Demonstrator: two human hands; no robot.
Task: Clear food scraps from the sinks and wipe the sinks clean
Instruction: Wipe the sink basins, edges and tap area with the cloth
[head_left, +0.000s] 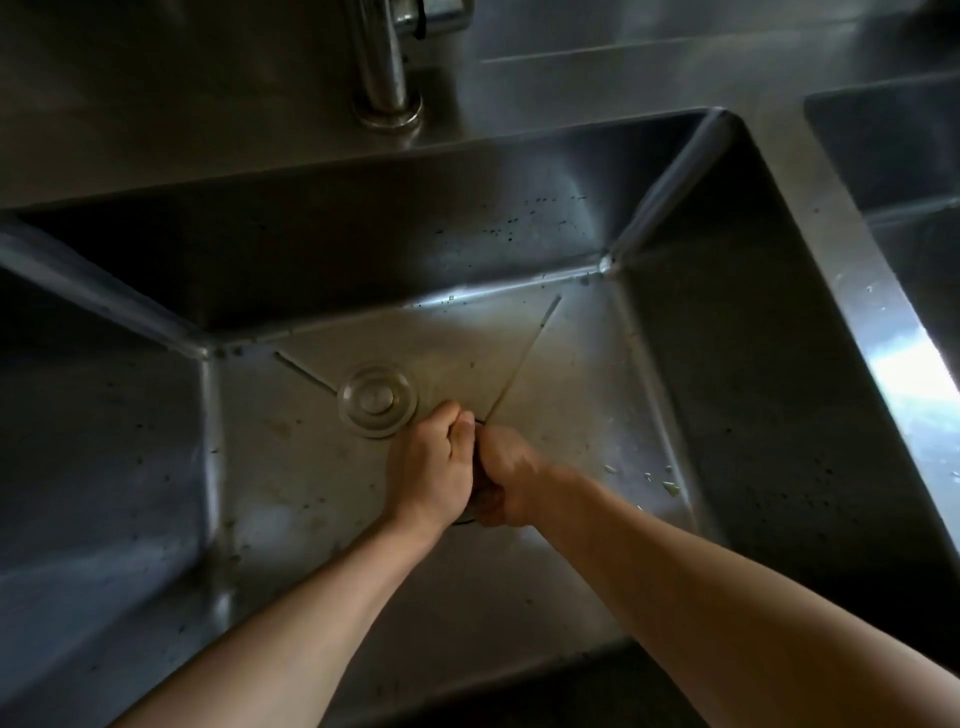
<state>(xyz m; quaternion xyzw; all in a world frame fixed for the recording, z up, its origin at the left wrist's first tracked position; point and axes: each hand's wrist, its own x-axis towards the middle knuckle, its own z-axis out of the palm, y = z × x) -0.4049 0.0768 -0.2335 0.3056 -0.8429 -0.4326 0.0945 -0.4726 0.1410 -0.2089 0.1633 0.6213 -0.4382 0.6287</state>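
Steel sink (753, 322) | left hand (431, 467), right hand (511, 480) — fingers curled round drain strainer (475, 501) | no legible writing

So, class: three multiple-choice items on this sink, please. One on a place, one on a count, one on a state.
1. Where is the stopper?
A. on the sink floor, beside the left hand
B. on the counter
C. on the tap

2. How many sinks show?
A. one
B. two
C. four

3. The back wall is:
A. spotless
B. speckled with bits
C. foamy

Answers:
1 A: the stopper lies on the sink floor, touching the left hand.
2 B: a second sink shows at right.
3 B: dark specks dot the back wall.
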